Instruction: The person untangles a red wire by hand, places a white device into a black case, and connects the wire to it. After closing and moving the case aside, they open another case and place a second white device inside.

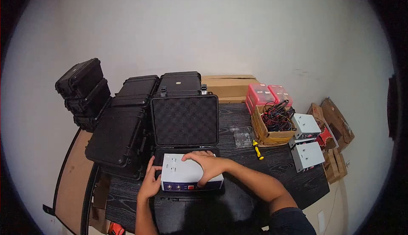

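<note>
A white electronic box (182,173) with a dark blue front panel, a red switch and round connectors sits in or over the base of an open black hard case (185,120). The lid stands up behind it, showing grey egg-crate foam. My right hand (209,167) spans the box's top, fingers toward the back edge and thumb at the front, gripping it. At the box's left side is my left hand (149,183), its fingers apart and stretched along the case edge. How far the box sits inside the case is partly hidden.
Closed black cases (117,135) are grouped at left, with more stacked (85,95) behind. Right of the open case are a yellow screwdriver (257,150), a clear plastic bag (243,137), a carton of cables (274,137), red-pink bins (260,95) and white boxes (308,155).
</note>
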`<control>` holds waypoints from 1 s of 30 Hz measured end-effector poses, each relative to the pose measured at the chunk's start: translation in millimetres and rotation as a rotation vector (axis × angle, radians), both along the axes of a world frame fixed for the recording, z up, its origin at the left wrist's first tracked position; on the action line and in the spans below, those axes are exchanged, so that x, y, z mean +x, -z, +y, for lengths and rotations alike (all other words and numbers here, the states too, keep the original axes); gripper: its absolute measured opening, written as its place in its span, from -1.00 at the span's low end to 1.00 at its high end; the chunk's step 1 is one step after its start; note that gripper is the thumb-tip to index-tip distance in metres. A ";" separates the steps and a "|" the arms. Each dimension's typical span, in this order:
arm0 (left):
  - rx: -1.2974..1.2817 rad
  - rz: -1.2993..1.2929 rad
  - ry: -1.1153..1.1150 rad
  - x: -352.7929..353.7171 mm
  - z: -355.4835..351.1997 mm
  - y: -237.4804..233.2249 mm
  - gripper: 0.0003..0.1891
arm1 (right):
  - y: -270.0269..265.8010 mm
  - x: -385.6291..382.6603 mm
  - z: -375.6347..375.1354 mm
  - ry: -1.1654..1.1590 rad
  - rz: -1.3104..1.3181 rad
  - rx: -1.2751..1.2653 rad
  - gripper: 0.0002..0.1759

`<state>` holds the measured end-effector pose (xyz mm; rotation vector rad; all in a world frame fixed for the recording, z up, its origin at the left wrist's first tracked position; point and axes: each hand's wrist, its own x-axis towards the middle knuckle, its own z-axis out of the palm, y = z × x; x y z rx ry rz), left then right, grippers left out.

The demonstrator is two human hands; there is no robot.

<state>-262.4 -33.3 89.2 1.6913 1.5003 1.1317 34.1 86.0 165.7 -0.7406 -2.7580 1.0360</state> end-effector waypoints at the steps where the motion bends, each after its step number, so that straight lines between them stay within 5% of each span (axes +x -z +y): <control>1: 0.000 0.000 0.000 -0.2 0.1 0.1 -0.70 | 0.5 -0.1 -1.5 0.006 -0.014 0.014 0.37; 22: 0.021 0.111 -0.024 5.0 -2.4 -9.4 -0.66 | 28.9 -4.8 -42.3 0.079 -0.136 0.322 0.41; 30: 0.133 0.355 -0.093 19.1 -10.7 -28.0 -0.61 | 46.4 1.8 -40.7 0.017 -0.207 0.398 0.28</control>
